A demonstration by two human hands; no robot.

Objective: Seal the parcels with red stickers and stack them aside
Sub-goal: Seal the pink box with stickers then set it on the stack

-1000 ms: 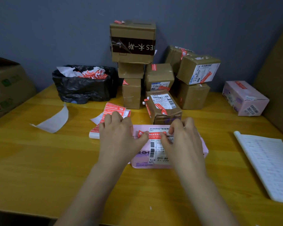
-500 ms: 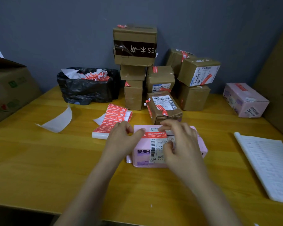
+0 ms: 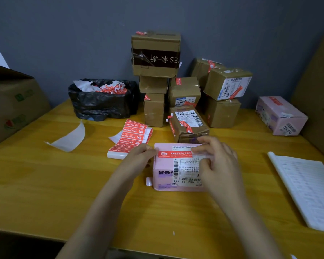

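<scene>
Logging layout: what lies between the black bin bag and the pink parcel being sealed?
In the head view, sheets of red stickers lie there on the table.
</scene>
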